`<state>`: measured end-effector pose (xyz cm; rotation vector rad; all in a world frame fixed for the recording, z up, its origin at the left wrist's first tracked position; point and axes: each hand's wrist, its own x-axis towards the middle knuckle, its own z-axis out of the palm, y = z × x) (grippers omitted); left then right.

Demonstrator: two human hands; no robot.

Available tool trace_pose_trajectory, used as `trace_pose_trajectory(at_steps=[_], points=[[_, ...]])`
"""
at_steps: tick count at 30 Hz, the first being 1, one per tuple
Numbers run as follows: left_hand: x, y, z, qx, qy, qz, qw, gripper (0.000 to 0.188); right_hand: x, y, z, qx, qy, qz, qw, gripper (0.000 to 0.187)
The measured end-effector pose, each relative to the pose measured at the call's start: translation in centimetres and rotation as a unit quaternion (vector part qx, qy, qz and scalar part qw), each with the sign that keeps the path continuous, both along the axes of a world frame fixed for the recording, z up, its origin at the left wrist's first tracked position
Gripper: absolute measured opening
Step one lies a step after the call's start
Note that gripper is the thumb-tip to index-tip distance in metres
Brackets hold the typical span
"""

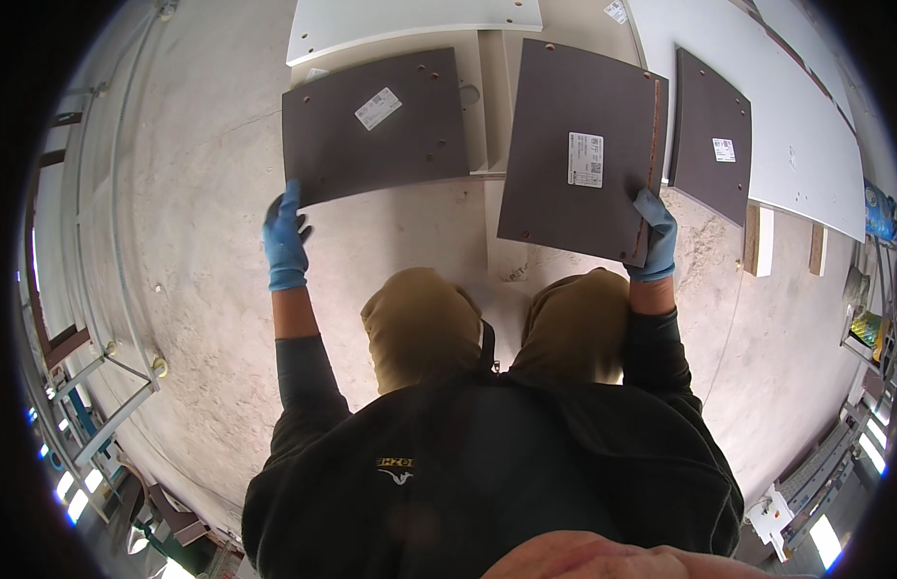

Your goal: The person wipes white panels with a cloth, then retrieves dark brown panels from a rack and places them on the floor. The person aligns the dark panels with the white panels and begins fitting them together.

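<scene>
In my right hand point(654, 236), gloved in blue, is the lower right corner of a dark brown furniture panel point(550, 145). This panel has a white label, drilled holes and a rough brown line along its right side. My left hand point(286, 246), also in a blue glove, is at the lower left corner of a second dark brown panel point(371, 145). Its fingers are stretched and apart, one fingertip touching the corner. That panel carries a tilted white label and several holes. A third dark panel point(709, 125) lies to the right on a large white board point(805, 164).
Beige boards point(494, 96) lie beneath the dark panels, and a white panel point(410, 17) is at the far side. Wooden blocks point(759, 241) support the white board. A metal rack point(121, 405) stands at left, shelving point(878, 318) at right. Concrete floor point(198, 241) surrounds my knees.
</scene>
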<state>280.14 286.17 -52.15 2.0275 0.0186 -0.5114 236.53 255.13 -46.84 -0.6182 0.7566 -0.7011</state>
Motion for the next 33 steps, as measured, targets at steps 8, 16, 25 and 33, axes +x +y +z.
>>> trace_pose_trajectory(at_steps=[8, 16, 25, 33], points=[[-0.1, -0.5, 0.4, -0.14, 0.181, 0.017, 0.973, 0.033, 1.9, -2.0, -1.3, -0.002, -0.016, 0.039, 0.999, 0.037], [-0.1, -0.3, 0.0, -0.163, 0.17, 0.023, 0.972, 0.034, 4.6, -6.7, -1.8, -0.035, 0.0, 0.11, 0.993, 0.048], [-0.4, -0.2, -0.2, -0.162, 0.15, 0.026, 0.975, 0.034, 5.9, -8.8, -4.2, -0.035, 0.027, 0.12, 0.992, 0.048], [-0.6, -0.3, -0.1, -0.156, 0.143, 0.028, 0.977, 0.033, 6.1, -10.6, -5.2, -0.097, 0.144, 0.091, 0.981, 0.047]])
